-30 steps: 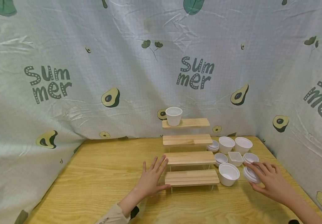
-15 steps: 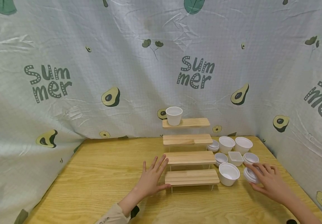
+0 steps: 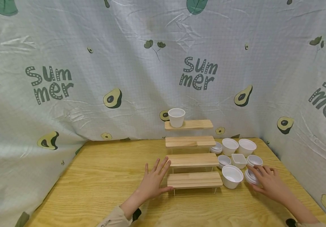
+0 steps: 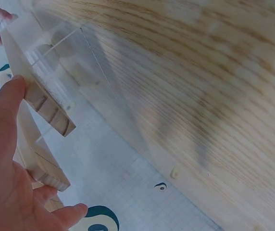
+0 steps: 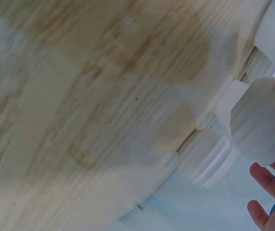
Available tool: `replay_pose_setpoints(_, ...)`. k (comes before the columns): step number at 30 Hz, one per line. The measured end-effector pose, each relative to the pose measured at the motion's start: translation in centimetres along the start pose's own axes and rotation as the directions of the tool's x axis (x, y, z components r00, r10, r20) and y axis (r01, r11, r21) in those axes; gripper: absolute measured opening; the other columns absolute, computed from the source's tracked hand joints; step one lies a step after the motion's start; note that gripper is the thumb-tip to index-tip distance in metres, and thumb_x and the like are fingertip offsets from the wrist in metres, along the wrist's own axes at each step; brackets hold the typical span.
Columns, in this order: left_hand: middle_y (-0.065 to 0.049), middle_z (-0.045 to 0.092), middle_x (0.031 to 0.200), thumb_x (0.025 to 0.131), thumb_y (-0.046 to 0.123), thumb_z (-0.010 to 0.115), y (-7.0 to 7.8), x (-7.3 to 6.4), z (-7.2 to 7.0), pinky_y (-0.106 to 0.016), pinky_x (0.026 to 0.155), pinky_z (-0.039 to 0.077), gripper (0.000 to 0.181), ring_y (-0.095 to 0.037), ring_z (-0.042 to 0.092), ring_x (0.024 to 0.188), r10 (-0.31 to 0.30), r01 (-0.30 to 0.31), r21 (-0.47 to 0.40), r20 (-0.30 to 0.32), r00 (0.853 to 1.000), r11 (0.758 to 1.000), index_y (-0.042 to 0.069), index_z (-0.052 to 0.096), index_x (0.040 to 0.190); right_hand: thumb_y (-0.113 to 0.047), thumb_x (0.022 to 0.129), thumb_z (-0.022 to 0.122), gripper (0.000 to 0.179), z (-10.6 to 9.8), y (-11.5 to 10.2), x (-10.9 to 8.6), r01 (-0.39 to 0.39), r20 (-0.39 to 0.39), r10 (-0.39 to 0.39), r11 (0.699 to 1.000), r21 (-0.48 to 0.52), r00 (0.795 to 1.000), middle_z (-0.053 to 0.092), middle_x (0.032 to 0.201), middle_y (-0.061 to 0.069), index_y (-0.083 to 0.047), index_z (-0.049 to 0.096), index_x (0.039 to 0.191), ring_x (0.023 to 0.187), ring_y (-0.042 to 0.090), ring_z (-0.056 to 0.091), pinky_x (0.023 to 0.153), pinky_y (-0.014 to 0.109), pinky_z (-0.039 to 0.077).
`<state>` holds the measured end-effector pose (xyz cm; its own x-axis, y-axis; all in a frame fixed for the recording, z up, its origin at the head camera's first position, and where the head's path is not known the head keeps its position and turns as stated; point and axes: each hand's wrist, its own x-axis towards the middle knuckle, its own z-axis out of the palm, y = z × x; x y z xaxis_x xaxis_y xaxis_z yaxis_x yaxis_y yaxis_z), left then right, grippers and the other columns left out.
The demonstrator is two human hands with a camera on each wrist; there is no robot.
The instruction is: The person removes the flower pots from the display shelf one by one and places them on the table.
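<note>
A four-step wooden display stand (image 3: 194, 179) with thin clear supports stands on the table. My left hand (image 3: 150, 184) rests against its left side, fingers spread and straight. In the left wrist view the thumb (image 4: 13, 94) touches the end of one board. At the right, my right hand (image 3: 271, 186) holds a small round white bowl (image 3: 249, 177) with ridged sides, partly hidden by the fingers. The right wrist view shows this bowl (image 5: 261, 122) between thumb and fingers. A white cup (image 3: 176, 118) stands upright on the top step, at its left end.
Right of the stand are a large round white tub (image 3: 232, 181), a square white dish (image 3: 238, 161), two more tubs at the back, and several small round bowls (image 3: 224, 160). A patterned cloth (image 3: 140, 78) hangs behind and at both sides. Bare wood tabletop (image 3: 100, 176) lies left.
My right hand and the small bowl have shifted slightly left, towards the large tub. The left hand keeps its place at the stand.
</note>
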<state>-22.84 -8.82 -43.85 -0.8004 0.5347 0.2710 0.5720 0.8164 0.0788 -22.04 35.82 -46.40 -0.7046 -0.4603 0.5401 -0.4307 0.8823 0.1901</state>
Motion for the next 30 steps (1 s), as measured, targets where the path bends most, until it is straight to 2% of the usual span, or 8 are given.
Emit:
replay_pose_setpoints(8, -0.004, 0.01, 0.152, 0.077, 0.061, 0.052, 0.0, 0.0, -0.2, -0.07, 0.095, 0.019, 0.089, -0.032, 0.015, 0.137, 0.0, 0.0, -0.011, 0.001, 1.0, 1.0, 0.015, 0.015, 0.144, -0.029, 0.058, 0.079, 0.063, 0.3, -0.1, 0.5, -0.023, 0.055, 0.024, 1.0, -0.016, 0.998, 0.054, 0.099, 0.01, -0.009, 0.054, 0.113, 0.09, 0.029, 0.048, 0.071, 0.051, 0.033)
replay_pose_setpoints(18, -0.003, 0.01, 0.152, 0.077, 0.061, 0.052, 0.0, 0.1, -0.2, -0.07, 0.095, 0.019, 0.089, -0.032, 0.015, 0.137, 0.002, -0.002, -0.008, 0.001, 1.0, 1.0, 0.015, 0.015, 0.144, -0.031, 0.056, 0.077, 0.063, 1.0, 0.1, 0.9, 0.043, 0.006, -0.042, 0.999, -0.031, 0.999, 0.055, 0.1, 0.01, -0.009, 0.055, 0.111, 0.086, 0.031, 0.051, 0.068, 0.048, 0.034)
replay_pose_setpoints(30, -0.005, 0.013, 0.151, 0.076, 0.061, 0.052, -0.1, 0.0, 0.1, -0.07, 0.093, 0.021, 0.09, -0.034, 0.017, 0.136, 0.01, -0.01, 0.011, -0.012, 1.0, 1.0, 0.014, 0.017, 0.144, -0.032, 0.057, 0.077, 0.061, 1.8, 0.0, 0.8, 0.031, 0.039, -0.03, 0.999, -0.03, 0.999, 0.055, 0.101, 0.009, -0.009, 0.056, 0.11, 0.088, 0.03, 0.051, 0.069, 0.049, 0.034)
